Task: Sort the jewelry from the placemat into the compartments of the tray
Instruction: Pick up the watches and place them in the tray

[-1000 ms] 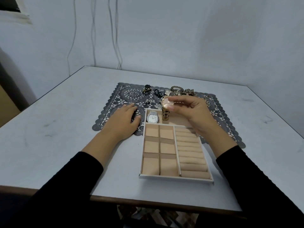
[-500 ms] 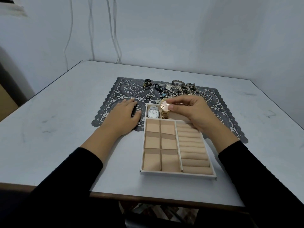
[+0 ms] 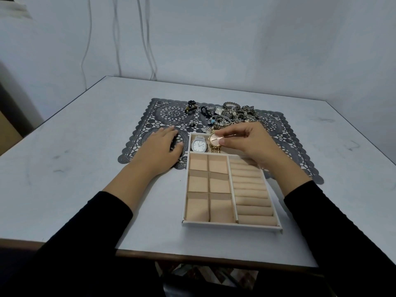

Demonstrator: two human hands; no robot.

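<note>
Far left: grey table (image 3: 75, 151), with the black left sleeve (image 3: 85, 232) coming in from the lower left corner. Cables (image 3: 147, 39) hang on the wall at upper left.

Left hand (image 3: 159, 148): palm down on the left part of the dark lace placemat (image 3: 150, 116), just beside the tray's far left corner. Fingers are near straight and slightly spread, holding nothing.

Black bead piece (image 3: 191, 107): on the placemat's far edge, apart from the main pile.

Centre: white tray (image 3: 231, 227) with beige lining. Its far end overlaps the placemat and its near end sits on the table. One long compartment runs across the far end. There are six square compartments (image 3: 198, 181) on the left and ring rolls (image 3: 250, 194) on the right.

Silver watch (image 3: 199, 144): white dial up, lying at the left end of the far compartment.

Gold watch (image 3: 215, 140): pink dial, just right of the silver one, in or over the same compartment. Its band points down toward the floor of the compartment; cannot tell whether it rests there.

Jewelry pile (image 3: 233, 114): upper centre, on the placemat beyond the tray. The pieces are tangled and too small to tell apart.

Right hand (image 3: 250, 142): over the tray's far right part. Thumb and forefinger pinch the gold watch's case at its right edge, and the other fingers are curled under.
</note>
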